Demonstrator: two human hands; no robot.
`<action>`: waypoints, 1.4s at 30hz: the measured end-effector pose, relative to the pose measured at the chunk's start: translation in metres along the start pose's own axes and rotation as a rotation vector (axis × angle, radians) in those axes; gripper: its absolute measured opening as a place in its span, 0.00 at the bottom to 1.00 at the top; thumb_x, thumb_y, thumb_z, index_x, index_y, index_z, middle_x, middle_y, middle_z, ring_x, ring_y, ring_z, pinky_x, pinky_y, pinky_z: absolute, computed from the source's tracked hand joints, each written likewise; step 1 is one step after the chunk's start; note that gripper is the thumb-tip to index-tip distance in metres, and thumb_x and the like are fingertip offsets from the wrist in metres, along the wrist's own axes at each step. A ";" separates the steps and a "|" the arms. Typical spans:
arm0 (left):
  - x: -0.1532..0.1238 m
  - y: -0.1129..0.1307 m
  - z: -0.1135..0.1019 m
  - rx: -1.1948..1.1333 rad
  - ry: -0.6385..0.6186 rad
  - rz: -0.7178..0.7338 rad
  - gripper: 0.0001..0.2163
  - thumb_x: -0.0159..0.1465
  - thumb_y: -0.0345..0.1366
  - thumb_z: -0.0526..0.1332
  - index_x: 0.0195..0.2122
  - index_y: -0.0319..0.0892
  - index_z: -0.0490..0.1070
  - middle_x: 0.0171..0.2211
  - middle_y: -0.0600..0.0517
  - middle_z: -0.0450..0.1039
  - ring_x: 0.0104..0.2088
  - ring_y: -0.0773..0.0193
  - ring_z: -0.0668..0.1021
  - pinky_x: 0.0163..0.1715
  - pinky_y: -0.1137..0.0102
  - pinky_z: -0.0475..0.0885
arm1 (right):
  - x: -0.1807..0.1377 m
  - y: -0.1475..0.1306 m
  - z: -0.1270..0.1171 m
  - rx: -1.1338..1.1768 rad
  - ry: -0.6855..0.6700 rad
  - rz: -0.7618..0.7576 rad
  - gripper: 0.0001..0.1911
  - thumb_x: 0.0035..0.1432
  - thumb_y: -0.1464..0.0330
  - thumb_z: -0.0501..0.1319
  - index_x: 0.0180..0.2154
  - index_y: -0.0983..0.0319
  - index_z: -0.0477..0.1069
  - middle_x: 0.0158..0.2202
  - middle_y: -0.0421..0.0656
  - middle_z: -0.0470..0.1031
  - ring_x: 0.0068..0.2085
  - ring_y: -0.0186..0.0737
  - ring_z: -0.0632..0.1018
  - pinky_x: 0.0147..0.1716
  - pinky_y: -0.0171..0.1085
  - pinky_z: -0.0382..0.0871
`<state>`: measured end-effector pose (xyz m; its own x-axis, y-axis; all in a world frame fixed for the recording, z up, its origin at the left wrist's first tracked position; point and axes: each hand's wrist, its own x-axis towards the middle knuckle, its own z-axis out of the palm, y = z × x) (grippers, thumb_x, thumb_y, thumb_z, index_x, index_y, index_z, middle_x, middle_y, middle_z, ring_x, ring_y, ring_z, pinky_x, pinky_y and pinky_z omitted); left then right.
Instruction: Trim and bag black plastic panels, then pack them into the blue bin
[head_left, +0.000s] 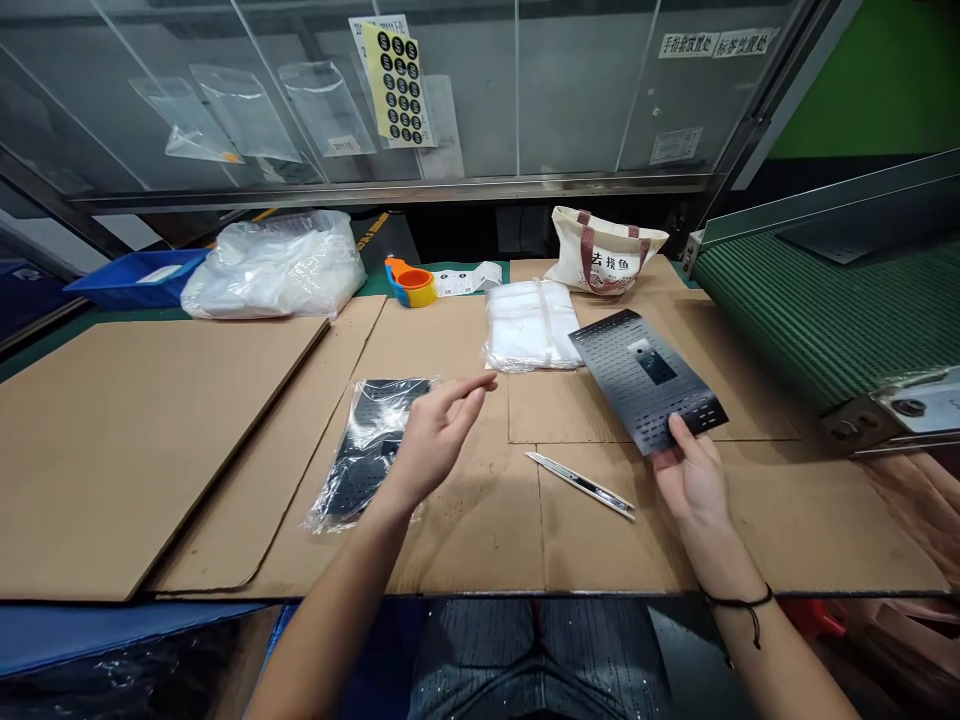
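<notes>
"What's in the right hand [691, 480]?"

"A thin black slotted sheet [643, 378] with a small window, gripped at its lower edge between thumb and fingers."

"And the left hand [435, 440]?"

"Empty, thumb and forefinger nearly meeting, just beside a clear plastic bag [367, 450] wrapping something black."

"What lies on the brown cardboard sheet [465, 540]?"

"A slim silver utility knife [579, 484] between the hands, and farther ahead, a stack of white plastic bags [531, 325]. A green conveyor belt [825, 300] runs along the right."
</notes>
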<state>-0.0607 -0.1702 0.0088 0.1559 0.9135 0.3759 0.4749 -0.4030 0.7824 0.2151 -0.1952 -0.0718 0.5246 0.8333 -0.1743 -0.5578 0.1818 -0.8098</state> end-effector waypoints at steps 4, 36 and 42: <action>0.056 -0.013 0.025 0.646 -0.227 0.163 0.14 0.69 0.31 0.50 0.49 0.41 0.73 0.47 0.47 0.78 0.47 0.59 0.79 0.46 0.65 0.73 | 0.022 0.013 0.002 0.025 0.017 -0.068 0.20 0.39 0.66 0.75 0.37 0.60 0.75 0.39 0.38 0.81 0.39 0.33 0.79 0.43 0.34 0.74; 0.141 -0.090 0.073 0.855 -0.477 0.273 0.07 0.64 0.35 0.61 0.41 0.37 0.73 0.41 0.46 0.75 0.44 0.58 0.76 0.44 0.60 0.72 | 0.011 0.014 -0.002 0.045 -0.068 0.089 0.23 0.37 0.65 0.76 0.39 0.58 0.77 0.41 0.39 0.81 0.40 0.37 0.79 0.46 0.39 0.74; 0.132 -0.089 0.072 0.863 -0.510 0.305 0.05 0.62 0.25 0.59 0.30 0.34 0.74 0.35 0.43 0.76 0.43 0.56 0.77 0.46 0.57 0.70 | 0.012 0.013 -0.003 0.041 -0.059 0.080 0.24 0.35 0.63 0.76 0.38 0.57 0.77 0.39 0.40 0.81 0.41 0.39 0.79 0.48 0.43 0.74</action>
<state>-0.0196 -0.0098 -0.0467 0.6246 0.7762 0.0863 0.7794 -0.6265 -0.0058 0.2166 -0.1841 -0.0858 0.4389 0.8753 -0.2029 -0.6229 0.1336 -0.7708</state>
